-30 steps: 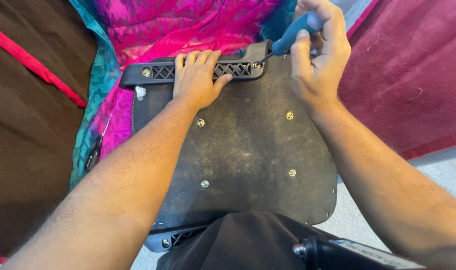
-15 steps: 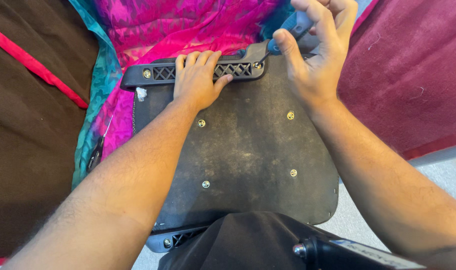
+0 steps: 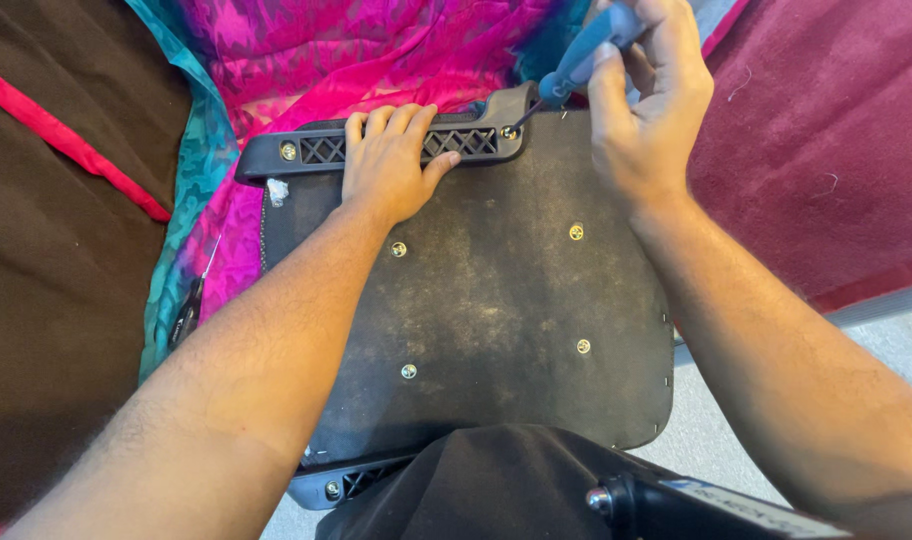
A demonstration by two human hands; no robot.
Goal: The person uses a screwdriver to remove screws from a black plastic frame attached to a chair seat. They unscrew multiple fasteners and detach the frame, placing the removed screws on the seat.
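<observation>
At the far left a brown cloth (image 3: 46, 300) with a red stripe is lying flat, and beside it a small dark tool (image 3: 188, 310) is resting on the pink and teal fabric (image 3: 306, 50), untouched. Next comes the black board (image 3: 496, 300), dusty side up and sitting over the fabric, with a black plastic bracket (image 3: 306, 150) running along its far edge. The left hand (image 3: 388, 160) is lying flat across the middle of that bracket, fingers spread a little and pressing down rather than gripping. The bracket's left screw (image 3: 289, 150) is looking seated already (as are the four brass fittings in the board). Further right, the right hand (image 3: 646, 110) is wrapping its grip tightly around the blue handle of a screwdriver (image 3: 576, 60), whose tip is sitting in the right screw (image 3: 509, 131). So, by my reading, the far bracket is nearly dealt with; whether that last screw is tight cannot be told. A maroon cushion (image 3: 826, 130) is filling the right side.
</observation>
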